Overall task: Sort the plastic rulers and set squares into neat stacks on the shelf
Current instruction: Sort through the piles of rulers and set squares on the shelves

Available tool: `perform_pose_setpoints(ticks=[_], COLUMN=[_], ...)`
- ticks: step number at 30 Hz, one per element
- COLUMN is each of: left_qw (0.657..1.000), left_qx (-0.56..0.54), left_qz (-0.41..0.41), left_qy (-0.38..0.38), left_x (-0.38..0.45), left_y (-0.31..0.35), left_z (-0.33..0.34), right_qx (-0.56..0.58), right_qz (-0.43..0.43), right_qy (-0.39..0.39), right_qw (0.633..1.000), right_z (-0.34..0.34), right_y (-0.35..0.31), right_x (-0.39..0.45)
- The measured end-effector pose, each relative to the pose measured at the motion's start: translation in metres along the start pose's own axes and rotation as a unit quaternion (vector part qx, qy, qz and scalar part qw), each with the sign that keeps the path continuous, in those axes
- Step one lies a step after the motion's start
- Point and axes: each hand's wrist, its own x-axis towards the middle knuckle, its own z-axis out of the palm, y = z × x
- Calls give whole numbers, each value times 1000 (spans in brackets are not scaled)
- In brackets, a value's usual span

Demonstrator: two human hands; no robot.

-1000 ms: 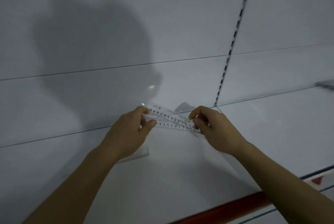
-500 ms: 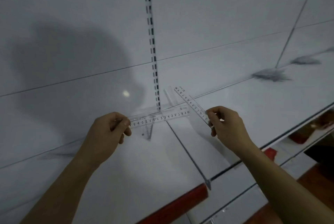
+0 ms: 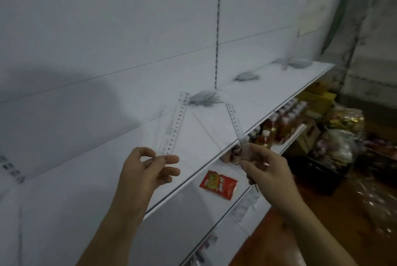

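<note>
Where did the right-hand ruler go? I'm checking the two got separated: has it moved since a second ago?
Yes. The ruler in the right hand was crossed over the other ruler above the shelf; now it stands apart, out over the shelf's front edge.

A red snack packet (image 3: pixel 218 184) lies on the lower shelf (image 3: pixel 242 197), near 5 o'clock from the middle of the view. At about 3 o'clock a row of bottles (image 3: pixel 285 119) with orange-brown liquid stands on that lower shelf. Past them, toward 3 o'clock, yellow boxes (image 3: pixel 318 96) and shiny plastic bags (image 3: pixel 341 128) are piled up. A brown wooden floor (image 3: pixel 343 222) fills the 4 o'clock corner. A pale paper sheet (image 3: pixel 310 16) hangs on the white back wall (image 3: pixel 107 18) at 2 o'clock.
</note>
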Motion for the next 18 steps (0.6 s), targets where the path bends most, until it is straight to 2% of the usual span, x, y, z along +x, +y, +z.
perform_pose_setpoints(ticks=[4,8,18], left_qw=[997,987,952], left_qx=[21,77,148], left_qz=[-31,-7,101], left_qy=[-73,-141,-247], left_x=[21,54,175], left_y=[-20,-34,-39], left_z=[100,186,406], right_qx=[-64,-152,-262], right_qz=[10,12,41], right_qy=[91,179,256], right_qw=[994,972,930], right_z=[-79,-146,-248], right_y=[19,40,88], right_x=[13,28,120])
